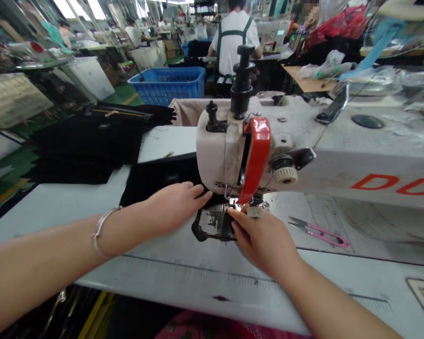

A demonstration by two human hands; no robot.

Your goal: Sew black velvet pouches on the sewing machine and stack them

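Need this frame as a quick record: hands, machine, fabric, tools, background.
left hand: flat on the black fabric, beside the machine head; bracelet on wrist
right hand: fingertips by the needle area; anything gripped there cannot be made out
machine: sewing machine, pale body, red lever cover
tools: pink-handled snips, lying right of the right hand
stack: black pieces, left on the table
background: blue basket; co-worker, back turned

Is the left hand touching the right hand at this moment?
Apart. The head view shows it: the left hand and the right hand have a visible gap between them, where the sewing machine's metal plate shows.
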